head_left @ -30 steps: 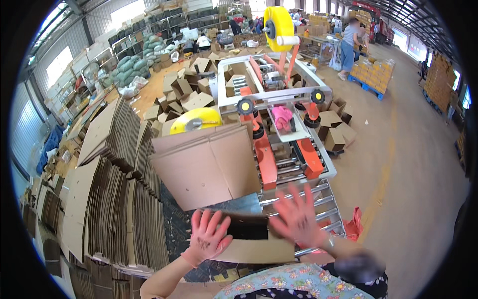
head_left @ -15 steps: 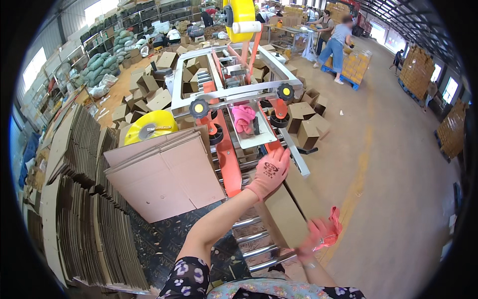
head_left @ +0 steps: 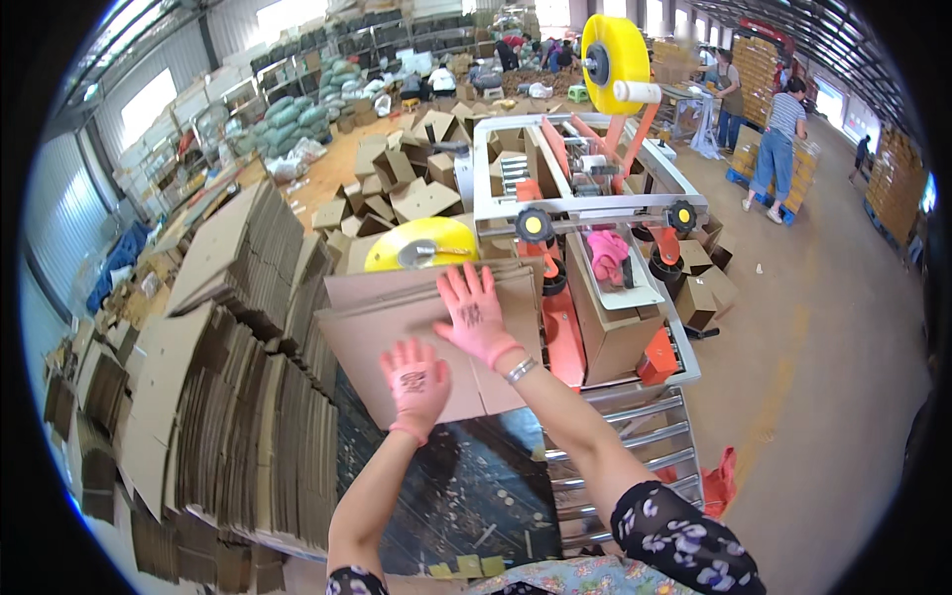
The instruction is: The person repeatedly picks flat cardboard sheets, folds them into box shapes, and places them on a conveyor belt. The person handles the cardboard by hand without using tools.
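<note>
Both my hands wear pink work gloves with dark prints on the back. My right hand reaches across to a few flattened cardboard boxes leaning together, its fingers spread near their upper edge. Lower and to the left, my left hand is over the front sheet, fingers apart. Whether the palms touch the cardboard cannot be told. Right of them, a folded-up carton stands in the carton taping machine, under a white tray holding a bright pink cloth-like bundle.
Stacks of flattened cartons stand at my left beside a dark tabletop. A roller conveyor leads into the machine. Yellow tape rolls sit behind the sheets and above the machine. Loose boxes lie beyond; a person stands by a loaded pallet.
Both hands have left the carton on the rollers and moved left to the flattened boxes. The carton has gone forward into the taping machine. The view has turned left.
</note>
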`<act>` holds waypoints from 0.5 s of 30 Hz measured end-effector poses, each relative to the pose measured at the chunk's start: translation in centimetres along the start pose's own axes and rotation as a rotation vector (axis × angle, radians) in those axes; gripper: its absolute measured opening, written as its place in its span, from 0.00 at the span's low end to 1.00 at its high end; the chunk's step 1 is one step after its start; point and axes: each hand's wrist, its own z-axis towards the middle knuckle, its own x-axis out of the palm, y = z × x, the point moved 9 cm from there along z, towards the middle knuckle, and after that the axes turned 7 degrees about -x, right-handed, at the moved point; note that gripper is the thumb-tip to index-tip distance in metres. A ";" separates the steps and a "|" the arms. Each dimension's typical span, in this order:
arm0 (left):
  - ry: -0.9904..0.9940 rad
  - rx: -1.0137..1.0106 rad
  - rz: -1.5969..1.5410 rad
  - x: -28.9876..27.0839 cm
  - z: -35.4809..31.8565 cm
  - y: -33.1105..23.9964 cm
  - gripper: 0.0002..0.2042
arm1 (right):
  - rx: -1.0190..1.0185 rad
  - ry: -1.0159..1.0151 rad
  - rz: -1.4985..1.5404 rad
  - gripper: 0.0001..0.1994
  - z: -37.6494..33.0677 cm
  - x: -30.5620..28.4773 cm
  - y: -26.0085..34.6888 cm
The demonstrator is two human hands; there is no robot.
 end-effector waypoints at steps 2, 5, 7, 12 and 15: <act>-0.250 0.000 0.053 -5.2 0.6 4.5 0.23 | -0.137 0.066 0.097 0.30 -1.7 0.6 2.1; 0.003 0.167 -0.196 -6.8 0.9 6.3 0.24 | -0.163 0.060 0.249 0.19 -3.3 -2.7 6.3; 0.361 0.193 -0.321 -6.3 0.7 5.7 0.25 | -0.188 0.004 0.299 0.14 -5.3 -5.6 8.4; 0.175 -0.070 0.230 -9.1 2.9 12.4 0.32 | -0.319 0.227 0.675 0.09 -11.3 -19.1 13.7; -0.376 0.364 0.249 -14.8 -8.0 3.6 0.22 | -0.245 0.651 1.162 0.12 -15.7 -22.2 12.8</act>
